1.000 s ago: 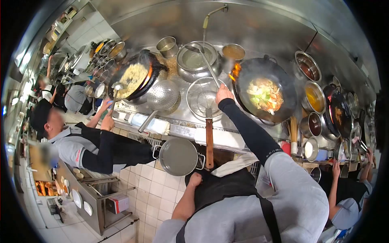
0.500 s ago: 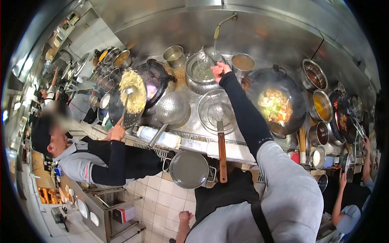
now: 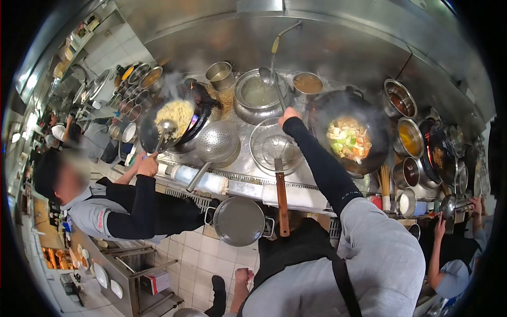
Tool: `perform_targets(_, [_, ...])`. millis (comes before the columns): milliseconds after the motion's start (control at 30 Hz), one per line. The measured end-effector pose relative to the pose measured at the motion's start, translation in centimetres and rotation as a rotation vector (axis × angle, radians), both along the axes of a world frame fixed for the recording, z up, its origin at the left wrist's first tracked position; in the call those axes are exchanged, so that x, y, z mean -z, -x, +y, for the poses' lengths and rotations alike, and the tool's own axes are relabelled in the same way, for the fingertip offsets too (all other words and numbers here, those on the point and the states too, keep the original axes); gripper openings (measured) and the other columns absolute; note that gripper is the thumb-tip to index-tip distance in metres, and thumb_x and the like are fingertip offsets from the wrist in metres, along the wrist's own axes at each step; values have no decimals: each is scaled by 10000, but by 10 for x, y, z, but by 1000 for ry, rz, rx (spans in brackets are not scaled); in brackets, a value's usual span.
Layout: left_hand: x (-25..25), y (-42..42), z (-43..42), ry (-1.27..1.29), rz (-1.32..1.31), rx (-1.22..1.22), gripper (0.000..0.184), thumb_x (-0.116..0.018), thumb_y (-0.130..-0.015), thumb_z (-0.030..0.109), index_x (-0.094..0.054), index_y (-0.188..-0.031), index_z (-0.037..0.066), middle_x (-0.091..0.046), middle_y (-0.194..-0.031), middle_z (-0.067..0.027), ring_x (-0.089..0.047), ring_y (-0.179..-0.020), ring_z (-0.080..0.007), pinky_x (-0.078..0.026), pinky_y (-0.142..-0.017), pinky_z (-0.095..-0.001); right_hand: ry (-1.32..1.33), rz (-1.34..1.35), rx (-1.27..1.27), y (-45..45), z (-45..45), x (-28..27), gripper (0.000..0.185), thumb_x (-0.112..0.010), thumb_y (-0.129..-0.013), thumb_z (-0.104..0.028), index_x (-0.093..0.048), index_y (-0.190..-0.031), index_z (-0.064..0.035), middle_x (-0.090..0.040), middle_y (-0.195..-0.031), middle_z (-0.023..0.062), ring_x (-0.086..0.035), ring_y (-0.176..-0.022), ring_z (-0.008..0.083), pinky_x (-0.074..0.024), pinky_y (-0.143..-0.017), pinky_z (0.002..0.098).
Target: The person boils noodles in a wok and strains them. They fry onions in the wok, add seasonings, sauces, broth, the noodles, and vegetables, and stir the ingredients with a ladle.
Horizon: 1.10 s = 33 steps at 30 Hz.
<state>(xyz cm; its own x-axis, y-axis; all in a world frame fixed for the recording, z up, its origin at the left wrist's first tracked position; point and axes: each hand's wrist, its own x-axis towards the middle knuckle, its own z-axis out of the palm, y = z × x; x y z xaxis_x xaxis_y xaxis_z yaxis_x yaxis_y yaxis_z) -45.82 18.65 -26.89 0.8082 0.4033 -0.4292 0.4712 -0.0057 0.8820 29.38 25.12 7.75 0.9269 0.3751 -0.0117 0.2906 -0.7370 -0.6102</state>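
Observation:
My right hand point(image 3: 289, 115) grips the handle of a metal ladle point(image 3: 266, 76), whose bowl is raised over the back rim of a round pot of liquid point(image 3: 258, 91). To its right, a dark wok point(image 3: 376, 115) holds chopped vegetables point(image 3: 348, 138). Below the hand lies a wire strainer point(image 3: 278, 149) on a round basket, its wooden handle point(image 3: 282, 206) over the counter's front edge. My left hand point(image 3: 243, 275) hangs low beside the black apron, fingers curled, with nothing visible in it.
On the left a co-worker point(image 3: 79, 195) stirs rice-like food point(image 3: 176, 117) in a wok. A perforated ladle point(image 3: 217, 141) rests on the stove, and a two-handled pot point(image 3: 239, 221) stands at the front edge. Sauce bowls point(image 3: 409, 137) and another person's hands point(image 3: 440, 227) are at right.
My right hand passed over the round pot with water splashing, and is now lower with the ladle upright behind it. The co-worker's wok has come down, its food settled.

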Motion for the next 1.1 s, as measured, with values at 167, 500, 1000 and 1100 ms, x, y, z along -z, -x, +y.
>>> perform_targets(167, [-20,-50,21,506,472,-602,116,-571,-881,180,-676,-880,131,-677,-814,-73,-636,-672,-265,-557,-673,-407,-106,357,-415,-34,-25,46,166,-587,-859,-134,-643,-827,18,-655,-900,210,-647,-725,284,-527,-671,365])
perform_targets(500, [6,-63,4,392,221,-363,150,-496,-867,28,-614,-850,-63,-648,-730,-169,-635,-594,-275,-575,-604,-398,-1535,1824,-42,-103,-158,-41,177,-559,-948,-131,-462,-907,11,-447,-628,-30,-423,-445,52,-355,-350,188])
perform_targets(1000, [-33,-90,-88,-332,556,294,206,-560,-790,89,-725,-860,-12,-713,-845,-177,-660,-758,-224,-542,-723,-365,-806,725,-65,-25,-242,-2,368,-537,-982,-379,-513,-859,-33,-576,-629,104,-514,-375,186,-393,-315,347])
perform_targets(1100, [-42,-114,-87,128,514,-73,172,-558,-802,92,-699,-815,-5,-680,-786,-133,-642,-763,-225,-548,-716,-381,-699,475,-133,64,-266,17,248,-548,-916,-234,-519,-922,12,-611,-692,174,-604,-592,322,-477,-535,428])
